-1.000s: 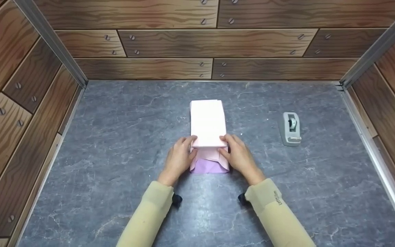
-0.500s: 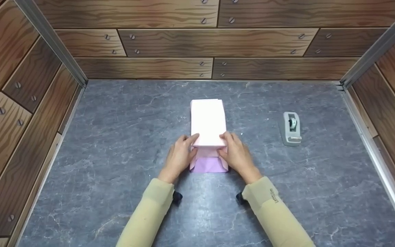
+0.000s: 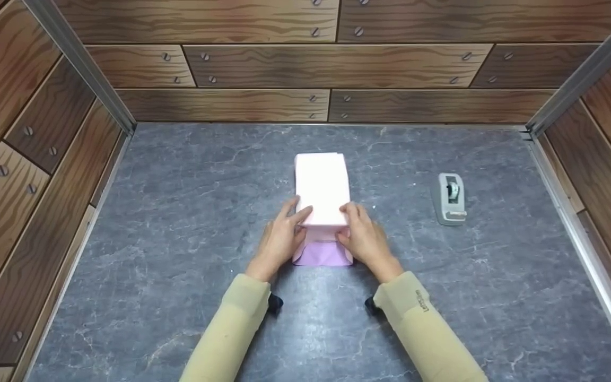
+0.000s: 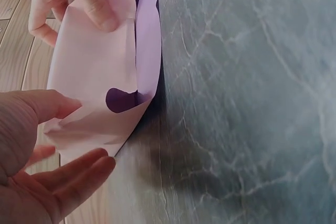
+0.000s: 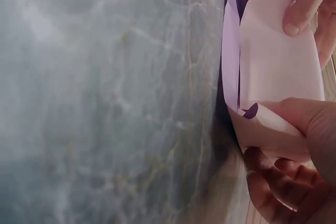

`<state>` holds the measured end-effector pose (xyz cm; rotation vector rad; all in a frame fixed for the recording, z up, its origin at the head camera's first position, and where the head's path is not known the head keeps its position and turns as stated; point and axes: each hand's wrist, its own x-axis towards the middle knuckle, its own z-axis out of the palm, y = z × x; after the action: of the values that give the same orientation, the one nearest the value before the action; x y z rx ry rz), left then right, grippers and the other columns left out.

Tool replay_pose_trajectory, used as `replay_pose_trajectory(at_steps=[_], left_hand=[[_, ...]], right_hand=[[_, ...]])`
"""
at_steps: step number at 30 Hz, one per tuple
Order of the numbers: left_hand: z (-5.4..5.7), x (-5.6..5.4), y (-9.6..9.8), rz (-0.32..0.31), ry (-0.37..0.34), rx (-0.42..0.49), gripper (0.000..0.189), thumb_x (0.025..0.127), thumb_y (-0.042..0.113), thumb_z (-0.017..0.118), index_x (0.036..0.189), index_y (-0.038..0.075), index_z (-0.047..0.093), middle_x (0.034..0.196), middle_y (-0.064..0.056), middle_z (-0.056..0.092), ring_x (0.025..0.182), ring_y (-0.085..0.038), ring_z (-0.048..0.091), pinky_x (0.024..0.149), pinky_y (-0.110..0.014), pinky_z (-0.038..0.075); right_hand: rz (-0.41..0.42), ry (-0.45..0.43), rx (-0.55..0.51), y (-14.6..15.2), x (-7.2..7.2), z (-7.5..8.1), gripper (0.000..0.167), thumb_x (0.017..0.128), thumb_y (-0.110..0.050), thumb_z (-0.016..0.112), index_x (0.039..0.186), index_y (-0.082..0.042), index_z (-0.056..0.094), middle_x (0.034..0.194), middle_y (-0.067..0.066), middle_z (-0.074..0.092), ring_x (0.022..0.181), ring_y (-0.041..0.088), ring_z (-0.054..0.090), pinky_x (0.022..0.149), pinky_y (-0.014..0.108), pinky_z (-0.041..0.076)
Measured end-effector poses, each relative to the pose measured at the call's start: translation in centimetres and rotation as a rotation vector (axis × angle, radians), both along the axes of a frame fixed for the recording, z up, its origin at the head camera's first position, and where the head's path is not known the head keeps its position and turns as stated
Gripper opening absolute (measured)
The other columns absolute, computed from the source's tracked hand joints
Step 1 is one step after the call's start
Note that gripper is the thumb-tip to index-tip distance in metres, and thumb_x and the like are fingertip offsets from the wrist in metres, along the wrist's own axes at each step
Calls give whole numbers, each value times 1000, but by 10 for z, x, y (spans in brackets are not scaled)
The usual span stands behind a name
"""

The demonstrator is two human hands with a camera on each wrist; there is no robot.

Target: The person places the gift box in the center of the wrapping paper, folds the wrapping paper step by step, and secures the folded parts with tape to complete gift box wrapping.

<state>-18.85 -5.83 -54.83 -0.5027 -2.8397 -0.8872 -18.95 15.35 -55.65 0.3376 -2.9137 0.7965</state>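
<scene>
A box-shaped packet in pale pink wrapping paper (image 3: 322,183) lies in the middle of the table in the head view. At its near end the paper is folded in, and a flap with a purple inner side (image 3: 322,254) spreads toward me. My left hand (image 3: 278,239) holds the near left corner, thumb on the end face, index finger on the top. On the opposite corner my right hand (image 3: 367,239) grips with its thumb on the end face and fingers at the top edge. A curled bit of paper shows its purple side (image 5: 251,111) beside the right thumb.
A grey tape dispenser (image 3: 451,199) stands on the table to the right of the packet. Wood-patterned walls (image 3: 332,66) enclose the grey marbled table (image 3: 178,212) at the back and both sides, with metal rails (image 3: 581,254) along the edges.
The pink paper at the near end has gone in closer to the end face, baring more purple. My left index finger has slid farther onto the top, and the left fingers have spread.
</scene>
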Motion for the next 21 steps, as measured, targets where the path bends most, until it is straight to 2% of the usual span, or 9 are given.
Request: replay_pose_trajectory(at_steps=[4, 6, 9, 15, 17, 21], left_hand=[[1, -1, 0, -24, 3, -11, 51, 89, 10, 71, 138, 17, 59, 151, -2, 43, 117, -31, 59, 94, -40, 50], [1, -1, 0, -27, 10, -13, 51, 88, 9, 72, 137, 16, 59, 150, -2, 44, 120, -32, 57, 96, -41, 49], [1, -1, 1, -29, 39, -14, 50, 88, 9, 72, 136, 15, 60, 149, -5, 46, 117, -33, 59, 94, -42, 50], [-2, -1, 3, -21, 123, -45, 47, 88, 13, 73, 133, 13, 63, 144, -9, 50, 96, -38, 67, 81, -45, 55], [-3, -1, 4, -18, 135, -53, 46, 88, 14, 74, 133, 14, 63, 144, -9, 50, 91, -38, 68, 78, -45, 56], [-5, -1, 4, -21, 147, -43, 47, 87, 14, 74, 132, 15, 63, 143, -9, 51, 84, -38, 68, 75, -45, 56]], right_hand=[[9, -21, 32, -2, -1, 0, 60, 81, -14, 81, 128, -15, 43, 120, 16, 54, 74, 36, 62, 64, 47, 53], [8, -16, 42, -2, -2, 0, 61, 82, -14, 80, 129, -15, 42, 118, 16, 53, 73, 35, 61, 62, 47, 53], [-2, -10, 53, -4, -2, 0, 60, 83, -14, 80, 129, -15, 41, 117, 16, 53, 71, 36, 60, 61, 47, 52], [-8, -5, 37, -5, -2, -1, 60, 82, -13, 80, 129, -15, 42, 116, 16, 52, 71, 36, 61, 59, 48, 52], [-3, 0, 0, -3, -1, -1, 61, 81, -12, 81, 129, -14, 43, 117, 16, 53, 77, 37, 62, 63, 49, 53], [10, 4, -138, 2, 3, -1, 67, 77, -7, 81, 132, -10, 43, 121, 20, 55, 96, 39, 61, 79, 51, 53]])
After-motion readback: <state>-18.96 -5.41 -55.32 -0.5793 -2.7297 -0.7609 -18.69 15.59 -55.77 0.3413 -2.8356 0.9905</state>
